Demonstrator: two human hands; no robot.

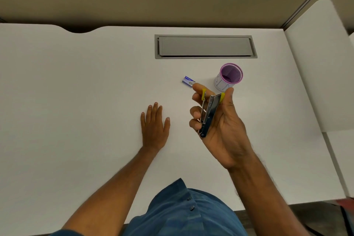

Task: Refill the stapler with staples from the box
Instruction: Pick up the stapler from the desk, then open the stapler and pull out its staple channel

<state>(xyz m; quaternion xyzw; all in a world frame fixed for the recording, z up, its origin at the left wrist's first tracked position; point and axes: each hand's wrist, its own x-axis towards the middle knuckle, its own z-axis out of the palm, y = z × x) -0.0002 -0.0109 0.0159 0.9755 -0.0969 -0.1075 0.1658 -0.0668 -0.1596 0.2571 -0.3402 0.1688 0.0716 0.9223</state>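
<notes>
Above the counter (pixel 76 82), my right hand (pixel 222 130) holds the stapler (pixel 207 115) lifted clear of the surface, fingers curled round one long side and thumb braced along the other. It points away from me, yellow-tipped ends up near my fingertips, hinge down toward the palm. Its arms look slightly parted at the far end; whether the staple channel is exposed, I cannot tell. My left hand (pixel 154 125) lies flat and open on the counter, holding nothing, well apart from the stapler.

Just past my right fingertips sits the box (pixel 188 81), a small blue and white carton lying flat on the counter, with a purple mesh cup (pixel 229 76) near it to the right.

I judge the stapler to be stiff, metal, light enough for one hand, and somewhat slick on its polished sides, so the grip belongs along the body near the hinge, leaving the far end free to swing open. The box is probably thin card, very light and apt to skid, so I would pin it by its long edges with the left hand. Staple strips inside likely snap if bent; I would take one by its ends.
</notes>
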